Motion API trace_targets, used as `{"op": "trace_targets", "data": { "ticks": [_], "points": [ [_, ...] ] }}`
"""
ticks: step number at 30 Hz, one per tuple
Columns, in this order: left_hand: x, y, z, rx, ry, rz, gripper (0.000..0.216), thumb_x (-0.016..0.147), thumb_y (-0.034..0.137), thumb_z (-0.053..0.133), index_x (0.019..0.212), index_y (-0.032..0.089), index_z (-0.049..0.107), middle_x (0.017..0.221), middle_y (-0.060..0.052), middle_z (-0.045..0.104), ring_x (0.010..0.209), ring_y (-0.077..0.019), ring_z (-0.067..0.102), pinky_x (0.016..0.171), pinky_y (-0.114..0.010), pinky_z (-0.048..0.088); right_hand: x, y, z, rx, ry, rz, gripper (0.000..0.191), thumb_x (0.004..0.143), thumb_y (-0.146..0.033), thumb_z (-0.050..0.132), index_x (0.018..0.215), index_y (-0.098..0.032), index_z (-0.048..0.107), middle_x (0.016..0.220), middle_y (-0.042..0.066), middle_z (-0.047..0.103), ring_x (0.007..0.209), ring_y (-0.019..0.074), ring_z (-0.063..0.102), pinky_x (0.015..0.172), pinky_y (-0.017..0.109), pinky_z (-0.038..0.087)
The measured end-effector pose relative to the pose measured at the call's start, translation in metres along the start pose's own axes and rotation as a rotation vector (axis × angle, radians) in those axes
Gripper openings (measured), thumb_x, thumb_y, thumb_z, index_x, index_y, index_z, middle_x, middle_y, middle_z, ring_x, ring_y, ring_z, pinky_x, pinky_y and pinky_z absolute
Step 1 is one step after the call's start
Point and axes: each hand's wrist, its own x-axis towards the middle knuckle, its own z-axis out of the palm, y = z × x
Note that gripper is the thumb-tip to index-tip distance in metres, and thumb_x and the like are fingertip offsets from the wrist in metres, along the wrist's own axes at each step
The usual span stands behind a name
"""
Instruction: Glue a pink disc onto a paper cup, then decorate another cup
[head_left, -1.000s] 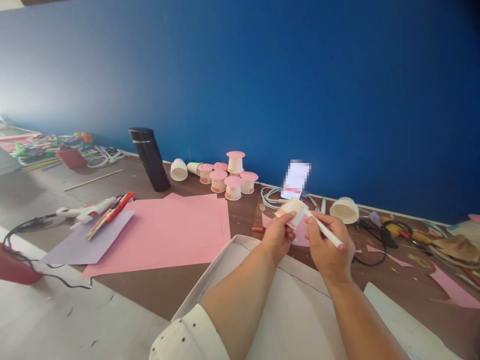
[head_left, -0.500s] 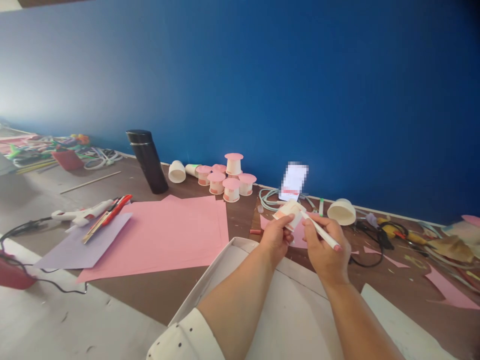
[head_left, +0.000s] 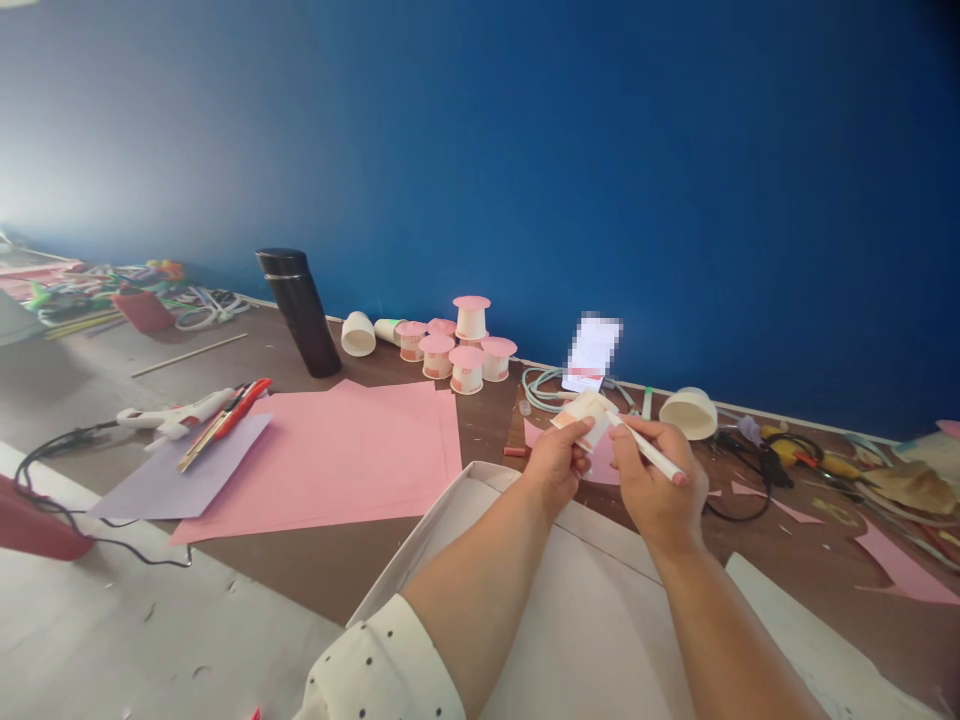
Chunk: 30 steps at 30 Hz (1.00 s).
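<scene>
My left hand (head_left: 553, 466) grips a small white paper cup (head_left: 586, 415) with an orange band, tipped on its side above the table. My right hand (head_left: 655, 478) pinches a white pen (head_left: 649, 453) with a pink end. The pen's tip touches the cup. A scrap of pink paper (head_left: 602, 462) lies on the brown table just beneath both hands.
Large pink sheets (head_left: 337, 455) and a lilac sheet (head_left: 180, 475) lie at the left, with a glue gun (head_left: 169, 415) and red cutter (head_left: 225, 422). A black flask (head_left: 300, 312) and pink-lidded cups (head_left: 457, 345) stand by the blue wall. An open white box (head_left: 480, 520) sits near me. Cables and tools (head_left: 787, 460) clutter the right.
Both hands keep the cup and pen, shifting only slightly. The view has moved a little; nothing on the table has changed place.
</scene>
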Motion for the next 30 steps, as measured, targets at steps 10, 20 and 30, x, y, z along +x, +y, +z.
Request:
{"op": "trace_targets", "data": {
  "ticks": [10, 20, 30],
  "points": [
    [-0.0007, 0.0002, 0.0008, -0.030, 0.000, -0.005, 0.035, 0.053, 0.022, 0.081, 0.073, 0.014, 0.054, 0.051, 0.008, 0.038, 0.041, -0.0002, 0.024, 0.037, -0.013, 0.018, 0.0004, -0.0027, -0.0005, -0.016, -0.005, 0.004, 0.026, 0.080, -0.042, 0.057, 0.089, -0.019, 0.065, 0.079, 0.006, 0.069, 0.070, 0.0199, 0.064, 0.072, 0.032, 0.048],
    [-0.0013, 0.0008, 0.0018, -0.007, 0.007, -0.001, 0.033, 0.055, 0.023, 0.080, 0.073, 0.014, 0.055, 0.049, 0.008, 0.036, 0.040, -0.0005, 0.023, 0.037, -0.014, 0.017, -0.0008, -0.0047, 0.0001, -0.028, 0.001, -0.018, 0.024, 0.080, -0.040, 0.058, 0.088, -0.018, 0.066, 0.077, 0.006, 0.069, 0.068, 0.0187, 0.063, 0.070, 0.030, 0.047],
    [-0.0023, 0.0016, 0.0033, -0.008, 0.011, -0.003, 0.032, 0.055, 0.024, 0.079, 0.074, 0.014, 0.055, 0.048, 0.009, 0.035, 0.040, -0.0005, 0.022, 0.037, -0.015, 0.017, -0.0018, -0.0062, 0.0002, -0.029, -0.011, -0.001, 0.021, 0.079, -0.036, 0.059, 0.089, -0.019, 0.066, 0.078, 0.005, 0.069, 0.069, 0.0182, 0.063, 0.070, 0.029, 0.047]
  ]
}}
